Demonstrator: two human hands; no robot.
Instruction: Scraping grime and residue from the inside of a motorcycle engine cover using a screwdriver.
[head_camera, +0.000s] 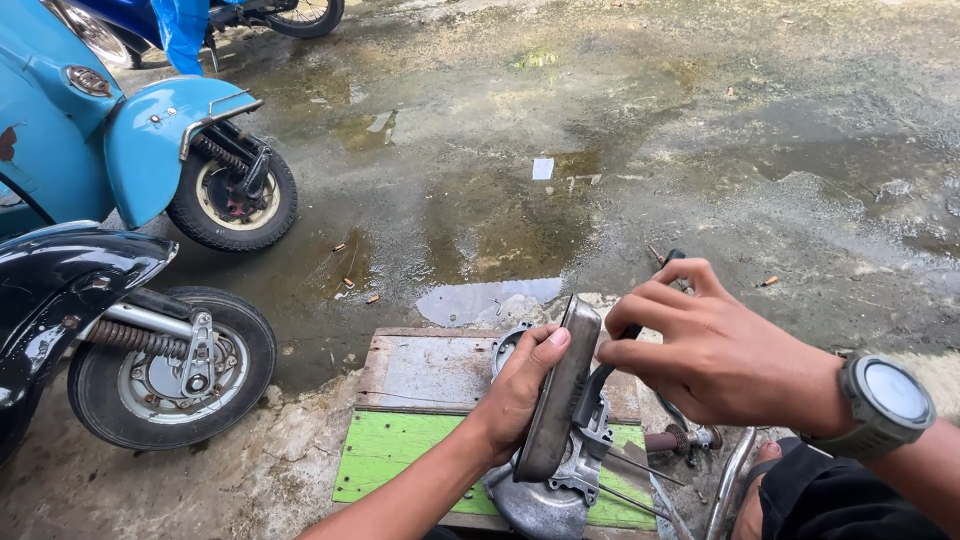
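Your left hand (520, 395) clasps the grey oblong metal engine cover (560, 385), thumb pressed flat against its edge, holding it upright over the worn wooden board with a green-painted plank (400, 445), which serves as the surface. Your right hand (715, 350) is closed in a full grip around the black-handled tool (600, 375), whose tip meets the cover. A small white square scrap (543, 168) lies on the wet concrete floor (640, 130) beyond.
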